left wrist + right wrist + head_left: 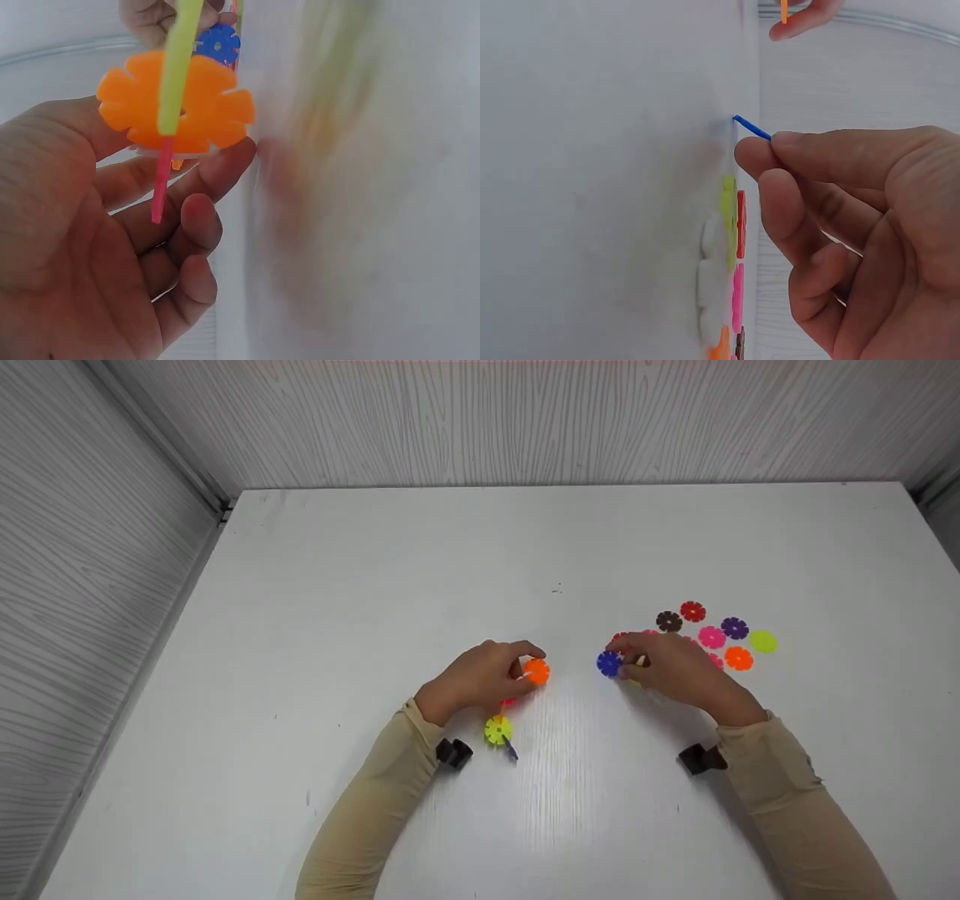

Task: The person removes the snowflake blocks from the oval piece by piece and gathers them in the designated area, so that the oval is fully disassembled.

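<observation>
My left hand (480, 673) pinches an orange notched plastic disc (537, 671) between thumb and fingers. Joined discs trail below it: a bit of pink (508, 702), a yellow disc (497, 730) and a dark one seen edge-on (511, 748). In the left wrist view, a yellow disc (180, 67) and a pink piece (163, 180) cross in front of the orange disc. Thumb and index finger of my right hand (679, 671) pinch a blue notched disc (609, 664); in the right wrist view the blue disc (751, 127) is edge-on, tilted, near the tabletop.
Loose discs lie flat around and beyond the right hand, among them red (693, 611), brown (669, 621), pink (712, 637), purple (735, 628), orange (739, 658) and yellow-green (763, 642). Some are partly hidden by the hand. Wood-patterned panels (480, 420) border the white table (375, 562).
</observation>
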The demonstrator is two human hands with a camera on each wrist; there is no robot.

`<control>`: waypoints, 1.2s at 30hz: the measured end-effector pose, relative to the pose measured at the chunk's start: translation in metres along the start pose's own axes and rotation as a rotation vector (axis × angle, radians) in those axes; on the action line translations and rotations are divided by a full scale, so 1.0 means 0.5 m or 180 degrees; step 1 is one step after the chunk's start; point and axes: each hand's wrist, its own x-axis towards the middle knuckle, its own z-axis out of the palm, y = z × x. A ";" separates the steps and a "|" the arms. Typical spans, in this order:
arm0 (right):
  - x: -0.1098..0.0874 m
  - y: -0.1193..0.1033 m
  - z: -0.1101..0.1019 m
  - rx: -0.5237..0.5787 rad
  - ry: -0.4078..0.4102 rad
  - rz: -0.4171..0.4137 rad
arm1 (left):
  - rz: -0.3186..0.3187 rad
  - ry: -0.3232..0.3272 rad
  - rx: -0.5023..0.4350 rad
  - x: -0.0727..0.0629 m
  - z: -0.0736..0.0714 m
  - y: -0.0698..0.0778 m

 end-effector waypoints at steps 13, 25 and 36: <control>0.001 0.002 0.003 -0.0011 -0.0004 -0.0040 | -0.0217 -0.0047 -0.0095 0.002 0.003 0.006; -0.001 -0.001 -0.003 0.0110 0.0199 0.0058 | 0.0023 0.0077 -0.0007 0.000 0.009 0.006; -0.009 -0.033 0.003 0.0242 0.0233 -0.0188 | 0.0266 0.0204 -0.0061 0.002 0.013 0.021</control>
